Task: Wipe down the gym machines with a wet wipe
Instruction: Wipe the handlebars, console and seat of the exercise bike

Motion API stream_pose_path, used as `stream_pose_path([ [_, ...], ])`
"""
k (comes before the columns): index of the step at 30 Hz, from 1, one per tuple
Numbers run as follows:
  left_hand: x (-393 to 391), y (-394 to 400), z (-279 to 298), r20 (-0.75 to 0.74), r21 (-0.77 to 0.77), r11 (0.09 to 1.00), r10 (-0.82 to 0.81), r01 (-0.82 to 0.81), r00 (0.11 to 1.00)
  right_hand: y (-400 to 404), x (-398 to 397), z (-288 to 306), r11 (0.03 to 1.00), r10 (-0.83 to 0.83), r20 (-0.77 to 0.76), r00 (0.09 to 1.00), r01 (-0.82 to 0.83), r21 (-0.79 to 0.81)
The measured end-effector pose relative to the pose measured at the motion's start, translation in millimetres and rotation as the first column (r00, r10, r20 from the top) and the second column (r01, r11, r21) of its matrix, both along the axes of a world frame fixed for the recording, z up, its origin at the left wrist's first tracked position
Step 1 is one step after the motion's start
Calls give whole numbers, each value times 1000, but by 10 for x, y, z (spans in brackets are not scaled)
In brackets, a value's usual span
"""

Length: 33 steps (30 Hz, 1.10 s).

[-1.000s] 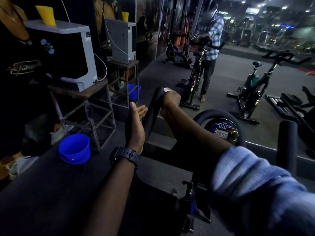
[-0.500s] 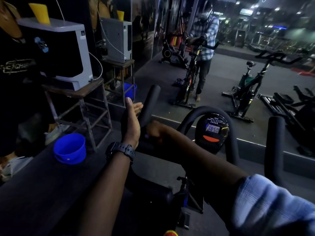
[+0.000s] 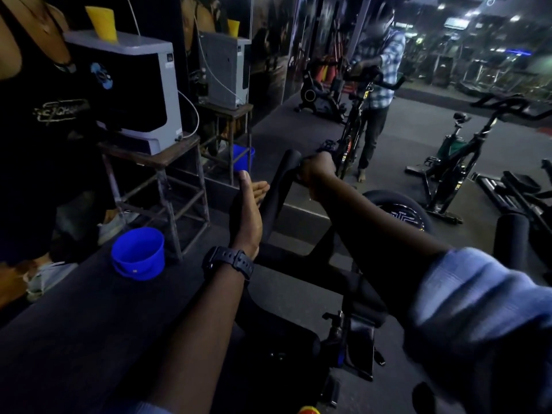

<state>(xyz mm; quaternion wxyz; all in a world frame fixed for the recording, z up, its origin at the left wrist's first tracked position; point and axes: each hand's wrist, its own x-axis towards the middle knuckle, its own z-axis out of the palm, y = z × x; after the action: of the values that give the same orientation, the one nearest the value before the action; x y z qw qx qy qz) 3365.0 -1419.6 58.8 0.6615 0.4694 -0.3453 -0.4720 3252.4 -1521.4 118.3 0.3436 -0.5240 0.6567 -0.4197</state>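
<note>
Slipping is the likely trouble in the head view: the right hand [image 3: 317,171] is curling tightly round the top of the left handlebar grip [image 3: 279,192], and a damp foam surface could be letting the fist slide off the rounded end, or the bike could be rocking under the push. The wet wipe itself is not showing here, so I cannot tell whether it is bunched inside that fist; if it is folding up, part of the grip could be going unwiped. The left hand [image 3: 249,215] is lying flat and relaxed against the near side of the same grip, fingers straight, bracing it and holding nothing. The grip is rising as a matte black padded bar, tilting away toward the mirror, with the bike's round console [image 3: 400,215] partly hiding behind the right forearm. A blue bucket [image 3: 138,252] is sitting on the floor well apart, to the left.
</note>
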Motion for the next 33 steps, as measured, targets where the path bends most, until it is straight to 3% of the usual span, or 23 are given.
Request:
stream_pose_path([
  [2,9,-30,-22,14,-7,1000,16,-16,1000,33,18,43,983,-105,-236,966,65,-169],
  [3,23,-30,-39,4,-6,1000,16,-16,1000,115,27,77,971,-112,-383,917,19,-240],
  [5,32,-19,-43,-20,11,1000,22,-22,1000,329,8,88,941,-63,-644,763,-170,-294],
  [7,50,36,-5,-26,50,999,22,-21,999,540,-34,54,882,-16,-785,620,-360,-303],
  [9,69,90,3,-32,79,997,15,-12,999,704,-35,-16,826,105,-810,577,-504,-252],
  [12,74,187,-41,20,133,990,-47,44,999,915,142,-222,779,174,-904,391,-616,-116],
  [14,80,345,-17,19,167,985,-55,51,998,1076,200,-354,728,234,-917,324,-683,-55],
  [19,36,809,-15,183,97,995,-6,-12,983,1484,50,-521,554,399,-861,314,-831,-47],
  [22,-106,1133,-28,274,102,990,70,-102,959,1843,-134,-297,313,527,-825,204,-949,-35],
  [24,-257,1321,-76,459,96,988,65,-123,886,2015,-377,-194,125,507,-858,80,-992,-19],
  [25,-357,1405,-128,603,122,982,44,-147,797,2038,-501,-166,136,481,-877,-2,-988,77],
  [27,-647,1617,-245,849,81,968,57,-236,526,2082,-802,-225,345,406,-899,-165,-883,318],
  [28,-795,1719,-291,914,29,965,80,-261,398,2104,-947,-307,430,388,-910,-147,-844,320],
  [29,-929,1813,-323,933,-35,961,130,-275,336,2147,-1068,-393,487,381,-917,-114,-819,304],
  [31,-1115,1911,-424,908,-157,932,266,-327,323,2288,-1231,-516,526,383,-924,-2,-822,220],
  [33,-1308,2062,-386,874,-229,923,334,-308,354,2413,-1373,-555,484,444,-894,67,-857,176],
])
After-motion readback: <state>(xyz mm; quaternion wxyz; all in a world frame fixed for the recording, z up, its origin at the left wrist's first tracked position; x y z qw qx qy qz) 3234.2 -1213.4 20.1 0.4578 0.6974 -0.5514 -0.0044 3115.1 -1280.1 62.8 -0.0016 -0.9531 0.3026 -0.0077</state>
